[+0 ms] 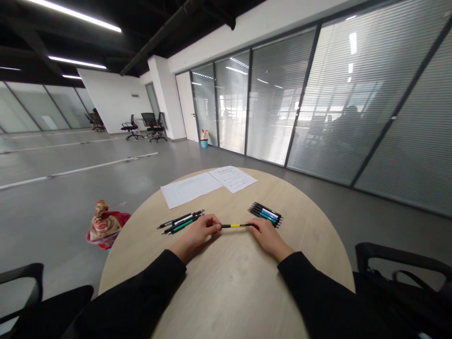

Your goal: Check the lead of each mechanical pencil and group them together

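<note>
Gripping pen [236, 225] by both ends, L hand [199, 233] & R hand [268, 238] fingers closed on it; spare pens [181, 221] at 10, more pens [265, 214] at 1 o'clock.

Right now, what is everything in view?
yellow pen: one, yellow and black, held between both hands
left pens: about three, black and green, table, by left hand
right pens: several, black, blue, green, table, by right hand
paper sheets: two, white, table's far side
table: one, light wood, round
bag: one, red patterned, floor, left
office chairs: few, black, far back
left hand: one, black sleeve, on pen's end
right hand: one, black sleeve, on pen's other end
</note>
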Tool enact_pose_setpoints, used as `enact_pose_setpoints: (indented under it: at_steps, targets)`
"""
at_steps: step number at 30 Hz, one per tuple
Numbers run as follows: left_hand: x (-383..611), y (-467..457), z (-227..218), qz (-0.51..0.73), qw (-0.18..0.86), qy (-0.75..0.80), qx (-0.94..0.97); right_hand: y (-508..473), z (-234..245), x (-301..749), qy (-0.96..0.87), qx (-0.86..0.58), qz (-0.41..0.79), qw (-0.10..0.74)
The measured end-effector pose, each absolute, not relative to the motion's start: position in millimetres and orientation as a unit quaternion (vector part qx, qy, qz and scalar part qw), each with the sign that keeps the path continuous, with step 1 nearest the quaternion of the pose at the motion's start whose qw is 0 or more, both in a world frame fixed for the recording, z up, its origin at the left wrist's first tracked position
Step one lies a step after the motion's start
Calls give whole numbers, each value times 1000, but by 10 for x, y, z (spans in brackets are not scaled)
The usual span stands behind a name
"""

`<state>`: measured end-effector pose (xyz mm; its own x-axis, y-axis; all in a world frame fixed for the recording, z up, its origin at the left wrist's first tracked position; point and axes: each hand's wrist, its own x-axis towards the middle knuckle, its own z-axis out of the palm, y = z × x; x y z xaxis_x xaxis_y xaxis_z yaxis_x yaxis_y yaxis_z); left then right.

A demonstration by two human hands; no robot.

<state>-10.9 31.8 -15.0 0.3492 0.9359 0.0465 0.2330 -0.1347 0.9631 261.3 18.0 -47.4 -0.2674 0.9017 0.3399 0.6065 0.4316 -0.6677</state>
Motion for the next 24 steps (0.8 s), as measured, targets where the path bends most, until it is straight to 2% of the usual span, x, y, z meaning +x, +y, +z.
enact_pose_setpoints:
  at_steps: [24]
  targets:
    - [-128, 360, -173, 338, 490, 439, 673, 238, -557, 2696, -706, -521, 252, 407]
